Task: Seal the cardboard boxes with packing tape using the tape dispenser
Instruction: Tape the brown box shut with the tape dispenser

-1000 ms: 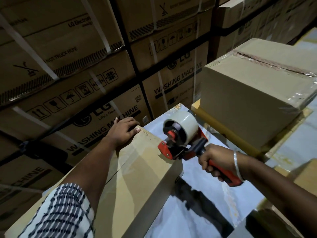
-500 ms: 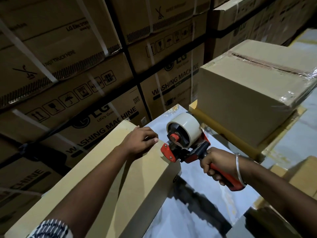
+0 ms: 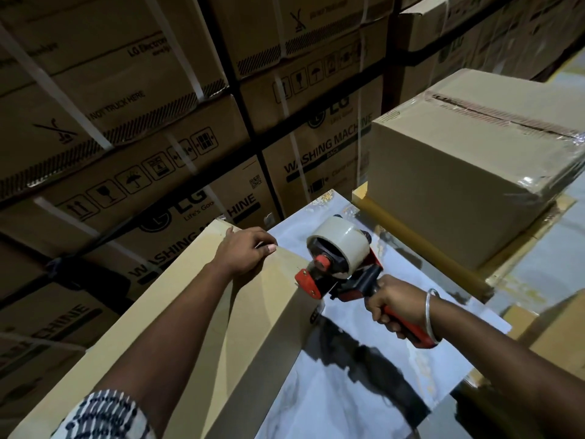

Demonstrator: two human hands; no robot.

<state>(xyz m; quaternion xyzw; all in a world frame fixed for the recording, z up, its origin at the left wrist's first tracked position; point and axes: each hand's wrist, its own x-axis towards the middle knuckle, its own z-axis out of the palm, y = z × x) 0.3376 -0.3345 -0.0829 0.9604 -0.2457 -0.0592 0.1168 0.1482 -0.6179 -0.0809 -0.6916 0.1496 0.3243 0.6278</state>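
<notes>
Where printing is legible, the stacked cartons (image 3: 196, 172) behind the table are reading "LG", "WASHING MACHINE", "Life's Good" in part, and "DO NOT TRUCK HERE" in part, alongside handling pictograms; white straps are running across their faces. A taped box (image 3: 468, 172) is sitting on a flat yellow piece at the table's far right side, clear film glinting along its top seam and near corner. The table (image 3: 364, 375) is showing a pale marbled surface between the boxes. The long cardboard box (image 3: 202, 327) is lying along the table's left edge, its far end reaching the far left corner. The left hand (image 3: 243, 253) is resting on that far end, fingers loosely curled over the top edge, pressing rather than gripping. The right hand (image 3: 395, 304) is gripping the handle of the red tape dispenser (image 3: 338, 267), fingers wrapped fully round it, a bangle on the wrist. The dispenser's front plate is touching the box's upper right edge, just beside the left fingers.
</notes>
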